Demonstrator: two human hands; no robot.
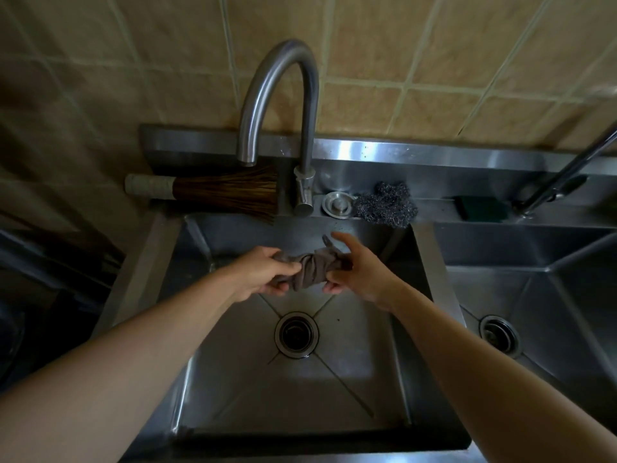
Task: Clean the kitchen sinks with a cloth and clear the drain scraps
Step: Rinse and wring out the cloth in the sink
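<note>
Above drain (pixel 296 334), twisted cloth (pixel 312 269) gripped at both ends, left hand (pixel 263 274) clenched round one end, right hand (pixel 355 272) pinching the other, faucet (pixel 277 105) behind drain, scourer (pixel 385 203) right of faucet

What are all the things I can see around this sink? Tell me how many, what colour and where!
sinks: two, shiny steel, side by side; the second is at the right edge
drains: two, dark, one in each sink bottom, the other at
faucet: one, silver, curved, behind the near sink
brush: one, brown bristles, pale handle, on the back ledge, left
steel wool: one, grey, back ledge
sponge: one, dark green, back ledge, right
cloth: one, grey-brown, twisted, held over the near sink
left hand: grips one cloth end
right hand: grips the other end
</note>
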